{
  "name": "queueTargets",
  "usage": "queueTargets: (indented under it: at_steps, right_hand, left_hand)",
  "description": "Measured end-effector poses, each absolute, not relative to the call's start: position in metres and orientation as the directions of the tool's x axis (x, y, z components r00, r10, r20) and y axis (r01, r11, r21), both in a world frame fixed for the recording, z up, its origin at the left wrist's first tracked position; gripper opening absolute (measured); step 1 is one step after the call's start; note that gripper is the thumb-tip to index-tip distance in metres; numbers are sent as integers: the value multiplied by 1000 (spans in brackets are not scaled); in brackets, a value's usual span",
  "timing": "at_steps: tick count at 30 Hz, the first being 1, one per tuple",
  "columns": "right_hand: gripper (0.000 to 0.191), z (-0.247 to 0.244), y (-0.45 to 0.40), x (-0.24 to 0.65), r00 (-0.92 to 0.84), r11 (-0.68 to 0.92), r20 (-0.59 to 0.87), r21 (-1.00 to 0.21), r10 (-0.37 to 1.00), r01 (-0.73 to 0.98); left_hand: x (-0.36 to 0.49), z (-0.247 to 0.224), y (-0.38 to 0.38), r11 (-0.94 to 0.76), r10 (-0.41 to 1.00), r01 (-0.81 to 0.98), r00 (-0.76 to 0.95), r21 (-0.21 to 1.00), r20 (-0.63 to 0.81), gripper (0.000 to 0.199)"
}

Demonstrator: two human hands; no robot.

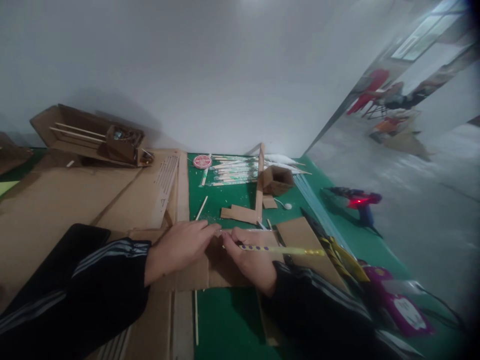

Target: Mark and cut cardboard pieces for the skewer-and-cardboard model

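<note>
My right hand (253,257) is closed around a slim yellow pen (288,250) with dark dots. Its rear end points to the right, and its tip is near my left fingertips. My left hand (182,245) lies with fingers stretched out on a piece of brown cardboard (200,275), nothing held in it. Between and beyond the fingers shows a thin clear edge, perhaps a ruler (258,230), mostly hidden by the hands. A second cardboard piece (300,237) is to the right of my right hand.
Wrapped sticks (236,170), a red-and-white round tape (202,161) and a small cardboard box (277,180) are at the back. A cordless drill (360,200), yellow-handled tool (348,260) and purple device (401,300) lie right. A cardboard assembly (90,135) stands back left.
</note>
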State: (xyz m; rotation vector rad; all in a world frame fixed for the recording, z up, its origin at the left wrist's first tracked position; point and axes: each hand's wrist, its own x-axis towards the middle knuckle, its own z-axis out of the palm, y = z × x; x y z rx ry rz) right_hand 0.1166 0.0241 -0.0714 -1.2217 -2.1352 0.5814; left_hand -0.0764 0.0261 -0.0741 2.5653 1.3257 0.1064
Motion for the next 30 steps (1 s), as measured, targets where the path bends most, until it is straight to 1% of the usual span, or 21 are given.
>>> queueTargets:
  at_steps: [10,16,21,30]
  right_hand:
    - [36,-71,25,117,-417,510,310,-653,854,560]
    - [37,-80,25,117,-408,529,350,-671,844,520]
    - [36,-77,24,116,-391,529,368,-693,844,489]
    - [36,-78,22,118,-433,518,334,-737,837,433]
  left_hand:
    - [-77,-76,26,-560,809,791,586,246,-47,36]
    - [-78,-78,26,-559,809,791,586,247,-46,36]
    - [-79,-78,27,-564,806,789,591,245,-47,36]
    - [-80,-79,26,-558,809,792,586,248,-53,38]
